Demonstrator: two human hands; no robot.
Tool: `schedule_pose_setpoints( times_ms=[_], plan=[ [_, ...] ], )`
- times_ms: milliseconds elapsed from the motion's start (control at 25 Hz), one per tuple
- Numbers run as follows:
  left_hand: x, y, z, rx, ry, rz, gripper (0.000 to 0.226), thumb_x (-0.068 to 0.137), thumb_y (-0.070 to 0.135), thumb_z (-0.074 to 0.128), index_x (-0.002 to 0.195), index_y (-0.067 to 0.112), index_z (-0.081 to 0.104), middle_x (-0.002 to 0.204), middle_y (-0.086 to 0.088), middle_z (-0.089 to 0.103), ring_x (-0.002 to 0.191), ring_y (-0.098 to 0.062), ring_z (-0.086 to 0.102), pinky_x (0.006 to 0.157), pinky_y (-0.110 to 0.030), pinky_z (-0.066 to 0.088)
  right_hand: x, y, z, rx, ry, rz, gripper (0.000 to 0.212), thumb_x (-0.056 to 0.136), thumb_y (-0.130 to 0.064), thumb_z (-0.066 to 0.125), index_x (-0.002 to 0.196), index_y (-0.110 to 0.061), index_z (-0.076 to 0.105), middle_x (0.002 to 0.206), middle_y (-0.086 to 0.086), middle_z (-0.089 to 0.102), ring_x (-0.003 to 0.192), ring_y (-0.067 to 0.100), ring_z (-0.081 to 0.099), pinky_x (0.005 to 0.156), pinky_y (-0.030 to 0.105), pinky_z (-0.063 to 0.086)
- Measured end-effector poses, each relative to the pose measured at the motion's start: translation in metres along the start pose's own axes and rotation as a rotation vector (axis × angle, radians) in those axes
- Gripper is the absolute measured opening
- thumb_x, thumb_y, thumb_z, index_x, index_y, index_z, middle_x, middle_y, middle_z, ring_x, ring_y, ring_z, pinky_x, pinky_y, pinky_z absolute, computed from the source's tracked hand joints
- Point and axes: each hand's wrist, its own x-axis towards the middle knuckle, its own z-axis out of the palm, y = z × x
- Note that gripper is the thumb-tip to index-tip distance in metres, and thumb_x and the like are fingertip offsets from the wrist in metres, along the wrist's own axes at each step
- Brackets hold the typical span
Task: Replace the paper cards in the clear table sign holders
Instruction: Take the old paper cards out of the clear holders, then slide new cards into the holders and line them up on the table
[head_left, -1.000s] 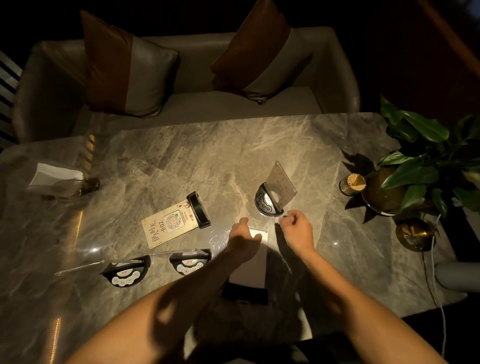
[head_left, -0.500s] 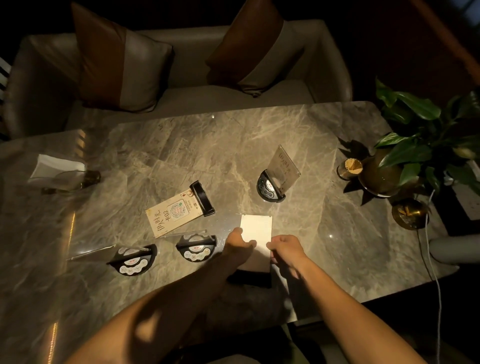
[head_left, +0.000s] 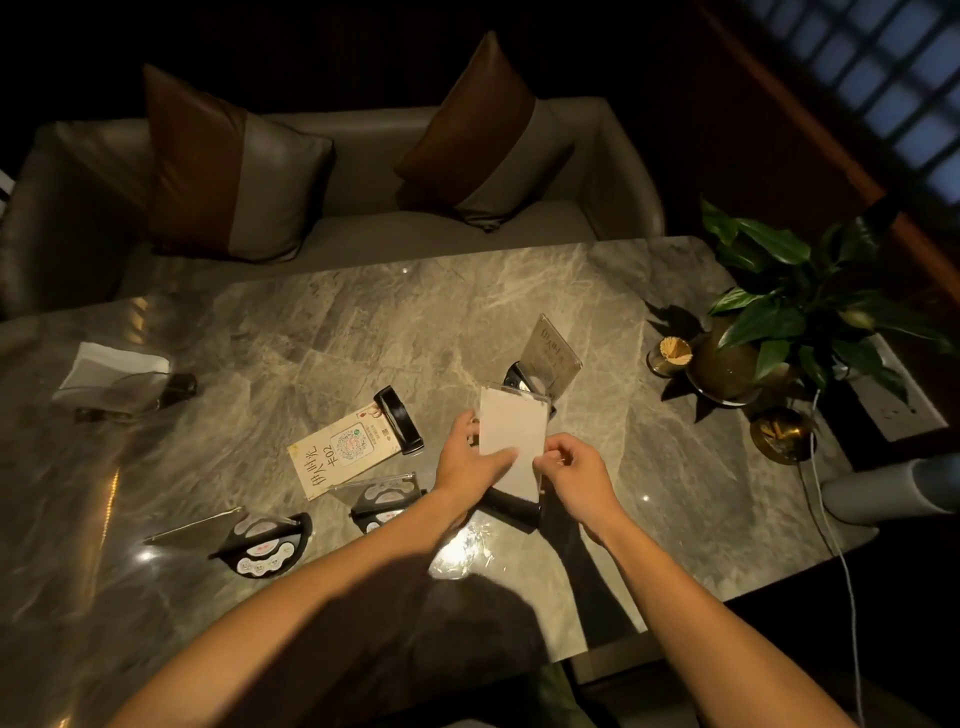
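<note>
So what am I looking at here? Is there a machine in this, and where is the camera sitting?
No machine: a person works with two bare hands, and the single camera is worn on the head, looking forward and down, so both arms reach in from the bottom of the picture. The left hand and the right hand together hold a clear sign holder with a pale card, lifted a little above the marble table. On the table lie a holder with a printed card flat on its side, two more holders with black button bases, and another standing holder just behind the hands. At the left edge is a white napkin stand; at the right a potted plant and a toothpick jar.
</note>
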Motion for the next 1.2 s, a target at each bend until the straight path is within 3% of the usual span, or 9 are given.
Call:
schedule_pose_setpoints(
  times_ms=[120, 240, 360, 520, 720, 840, 920, 1040, 1200],
  plan=[
    [0.002, 0.013, -0.006, 0.106, 0.021, 0.116, 0.034, 0.091, 0.019, 0.069, 0.124, 0.013, 0.062, 0.115, -0.002, 0.068, 0.095, -0.01, 0.064, 0.073, -0.01, 0.05, 0.0, 0.006, 0.001, 0.024, 0.068, -0.024, 0.011, 0.089, 0.001, 0.062, 0.087, -0.008, 0.069, 0.073, 0.003, 0.063, 0.07, 0.014, 0.058, 0.073, 0.037, 0.051],
    [0.003, 0.01, -0.011, 0.149, 0.037, 0.166, 0.02, 0.095, 0.023, 0.064, 0.111, 0.011, 0.069, 0.109, -0.001, 0.07, 0.101, -0.016, 0.064, 0.083, -0.021, 0.051, 0.004, 0.01, 0.004, 0.057, 0.101, 0.0, 0.012, 0.091, -0.004, 0.064, 0.086, -0.013, 0.07, 0.075, 0.002, 0.067, 0.072, 0.016, 0.061, 0.077, 0.043, 0.054],
    [-0.001, 0.007, -0.01, 0.174, 0.035, 0.189, 0.017, 0.095, 0.023, 0.064, 0.106, 0.011, 0.07, 0.104, 0.001, 0.072, 0.095, -0.008, 0.064, 0.076, -0.006, 0.045, 0.006, 0.019, 0.005, 0.03, 0.086, 0.015, 0.008, 0.091, -0.009, 0.066, 0.085, -0.013, 0.069, 0.078, 0.005, 0.07, 0.073, 0.02, 0.063, 0.081, 0.05, 0.056],
    [-0.006, 0.002, -0.008, 0.19, -0.04, 0.149, 0.021, 0.093, 0.024, 0.066, 0.111, 0.014, 0.07, 0.105, 0.001, 0.073, 0.097, -0.014, 0.068, 0.078, -0.017, 0.052, 0.001, 0.025, 0.005, -0.027, 0.097, 0.037, 0.008, 0.09, -0.008, 0.067, 0.095, -0.002, 0.068, 0.085, 0.014, 0.073, 0.081, 0.032, 0.069, 0.083, 0.052, 0.056],
    [-0.021, 0.028, -0.017, 0.244, -0.151, 0.164, 0.037, 0.09, 0.026, 0.07, 0.125, 0.017, 0.064, 0.113, 0.006, 0.064, 0.104, -0.008, 0.06, 0.078, -0.008, 0.042, -0.012, 0.028, 0.014, -0.021, 0.107, 0.169, 0.012, 0.089, -0.014, 0.07, 0.099, -0.009, 0.069, 0.091, 0.01, 0.074, 0.084, 0.029, 0.07, 0.077, 0.043, 0.055],
    [-0.027, 0.057, -0.04, 0.287, -0.29, 0.178, 0.055, 0.084, 0.042, 0.073, 0.134, 0.024, 0.058, 0.126, 0.005, 0.061, 0.112, -0.014, 0.062, 0.094, -0.03, 0.053, -0.027, 0.015, 0.025, -0.06, 0.02, 0.295, 0.017, 0.09, -0.019, 0.071, 0.095, -0.004, 0.072, 0.087, 0.015, 0.075, 0.073, 0.021, 0.065, 0.071, 0.036, 0.051],
    [-0.029, 0.077, -0.062, 0.33, -0.321, 0.217, 0.057, 0.081, 0.048, 0.073, 0.132, 0.026, 0.06, 0.123, 0.006, 0.063, 0.103, -0.016, 0.067, 0.092, -0.039, 0.057, -0.038, -0.007, 0.031, -0.027, -0.087, 0.268, 0.016, 0.093, -0.018, 0.069, 0.089, -0.004, 0.075, 0.08, 0.014, 0.073, 0.072, 0.021, 0.064, 0.073, 0.038, 0.053],
    [-0.025, 0.109, -0.106, 0.365, -0.27, 0.333, 0.044, 0.086, 0.042, 0.072, 0.124, 0.021, 0.066, 0.11, 0.007, 0.068, 0.095, -0.006, 0.065, 0.09, -0.029, 0.052, -0.053, -0.056, 0.046, 0.085, -0.228, 0.156, 0.019, 0.096, -0.017, 0.065, 0.095, 0.0, 0.074, 0.085, 0.018, 0.074, 0.08, 0.026, 0.069, 0.086, 0.046, 0.057],
    [-0.004, 0.123, -0.169, 0.231, -0.031, 0.259, 0.035, 0.088, 0.028, 0.073, 0.118, 0.013, 0.068, 0.096, -0.008, 0.066, 0.089, -0.016, 0.062, 0.085, -0.028, 0.048, -0.058, -0.125, 0.074, 0.157, -0.265, 0.024, 0.018, 0.098, -0.021, 0.064, 0.1, -0.007, 0.074, 0.097, 0.016, 0.077, 0.089, 0.026, 0.074, 0.087, 0.043, 0.058]
  ],
)
